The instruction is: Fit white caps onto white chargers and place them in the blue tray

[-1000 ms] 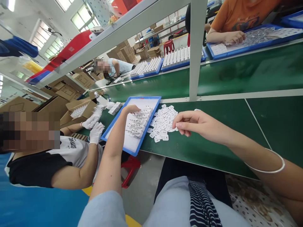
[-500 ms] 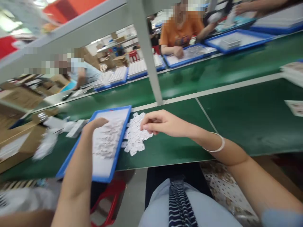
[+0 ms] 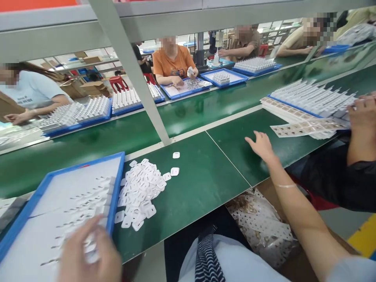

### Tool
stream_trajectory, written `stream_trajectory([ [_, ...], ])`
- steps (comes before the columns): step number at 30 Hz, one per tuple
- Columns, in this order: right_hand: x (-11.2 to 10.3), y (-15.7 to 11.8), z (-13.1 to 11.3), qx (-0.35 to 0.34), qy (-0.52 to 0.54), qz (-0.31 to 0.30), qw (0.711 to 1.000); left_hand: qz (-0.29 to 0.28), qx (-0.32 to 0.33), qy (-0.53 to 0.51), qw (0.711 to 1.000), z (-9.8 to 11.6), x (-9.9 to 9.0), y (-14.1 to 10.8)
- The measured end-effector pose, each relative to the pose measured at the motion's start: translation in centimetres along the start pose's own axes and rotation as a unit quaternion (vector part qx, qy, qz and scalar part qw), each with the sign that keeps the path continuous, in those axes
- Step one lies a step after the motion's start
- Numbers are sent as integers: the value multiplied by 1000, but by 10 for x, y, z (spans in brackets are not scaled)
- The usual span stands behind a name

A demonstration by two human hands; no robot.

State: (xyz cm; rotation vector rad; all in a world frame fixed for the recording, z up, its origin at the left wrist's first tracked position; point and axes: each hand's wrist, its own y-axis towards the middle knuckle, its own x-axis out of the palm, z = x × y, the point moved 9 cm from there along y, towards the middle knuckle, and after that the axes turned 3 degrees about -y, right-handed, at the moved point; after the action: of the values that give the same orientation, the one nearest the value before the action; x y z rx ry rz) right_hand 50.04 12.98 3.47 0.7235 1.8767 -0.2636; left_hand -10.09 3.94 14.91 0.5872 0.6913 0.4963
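Note:
My left hand [image 3: 89, 250] is at the lower left, blurred, over a blue-rimmed tray [image 3: 121, 168] with rows of white parts [image 3: 96, 196]. Its thumb and fingers look curled near the white parts; whether they hold one is unclear. A pile of small white square pieces [image 3: 142, 188] lies beside the tray's right rim. My right hand [image 3: 261, 145] hovers over the green table on the right, fingers apart and nothing in them. It is just left of a printed sticker sheet [image 3: 290, 130] and does not touch it.
A stack of sheets [image 3: 282, 109] and another tray of white parts [image 3: 314, 98] stand at the right, by a co-worker's hand [image 3: 364, 109]. A slanted metal post [image 3: 135, 74] rises behind the pile. Co-workers sit across the green belt [image 3: 188, 105] with trays.
The view has turned right. My right hand has left the white pile, moved right and spread its fingers. Two loose white pieces now lie apart from the pile.

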Motion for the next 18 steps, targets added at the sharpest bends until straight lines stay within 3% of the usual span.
stream_trajectory([
  [1,10,-9,15,13,-17,-1,1000,-3,32,19,999,9,14,-14],
  [3,28,-24,32,23,-42,-4,999,-68,81,-3,994,16,52,-37],
  [5,39,-29,37,25,-58,1,998,-114,91,-27,989,7,81,-53],
  [7,42,-29,37,26,-64,10,998,-127,102,-40,986,-3,96,-63],
  [13,29,-22,26,14,-23,39,999,-142,133,-75,978,-10,103,-69],
  [15,13,-27,10,-2,1,55,999,-145,116,-78,980,-12,103,-68],
  [18,-31,-54,-32,-64,85,109,988,-145,86,-71,983,-18,103,-67],
])
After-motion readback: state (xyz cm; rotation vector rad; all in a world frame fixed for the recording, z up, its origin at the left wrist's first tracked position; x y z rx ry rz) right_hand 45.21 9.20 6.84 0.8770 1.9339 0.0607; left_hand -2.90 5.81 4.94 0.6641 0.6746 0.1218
